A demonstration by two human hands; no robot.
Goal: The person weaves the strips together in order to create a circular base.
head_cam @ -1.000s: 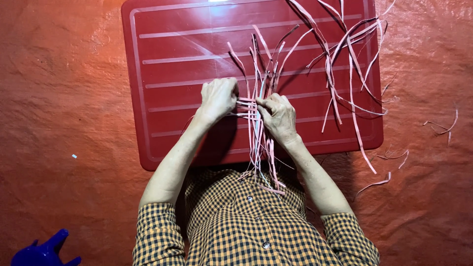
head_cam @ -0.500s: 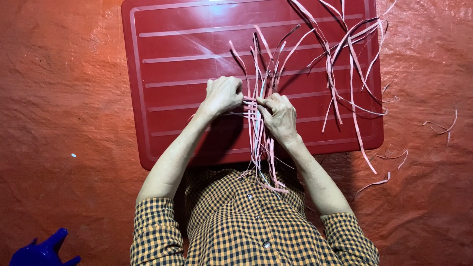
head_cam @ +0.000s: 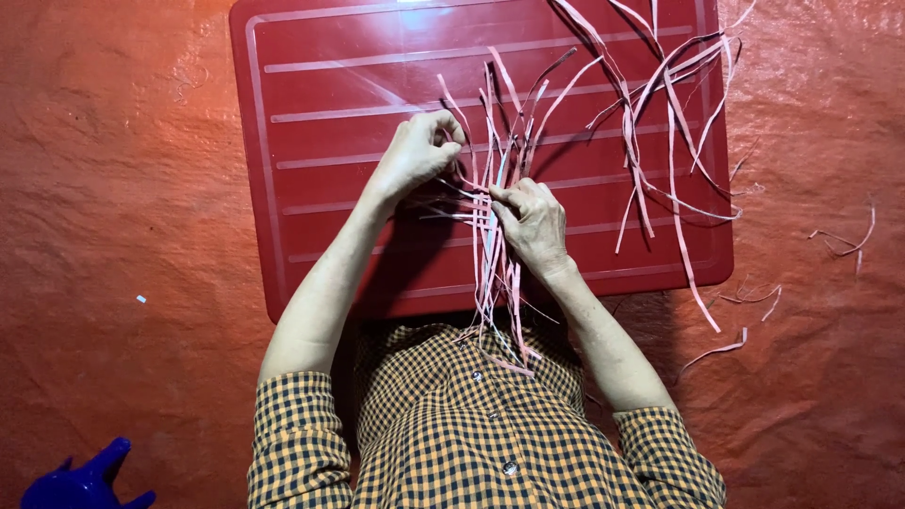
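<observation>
a person in a checked shirt (head_cam: 471,443) works a bundle of thin pink strips (head_cam: 492,236) over a red ridged plastic board (head_cam: 311,141) laid on an orange sheet (head_cam: 113,188). the left hand (head_cam: 415,155) is curled narrow, fingertips pinched on one strip near the top of the bundle, while the right hand (head_cam: 533,221) is closed on the crossing point of the strips, pinning them against the board. the bundle lies at the middle of the board, its long ends trailing down over the near edge onto the shirt, its upper ends fanning toward the far side. a loose heap of spare strips (head_cam: 660,123) lies on the board's right part, well apart from the hands, and a few offcuts (head_cam: 839,240) are scattered on the sheet beyond. a blue plastic object (head_cam: 85,481) sits at the lower left corner. the work appears to be at the stage of lacing one strip across the others; the next move would likely call for a steady hold at the crossing and a clean pull of the pinched strip, without disturbing its neighbours.
</observation>
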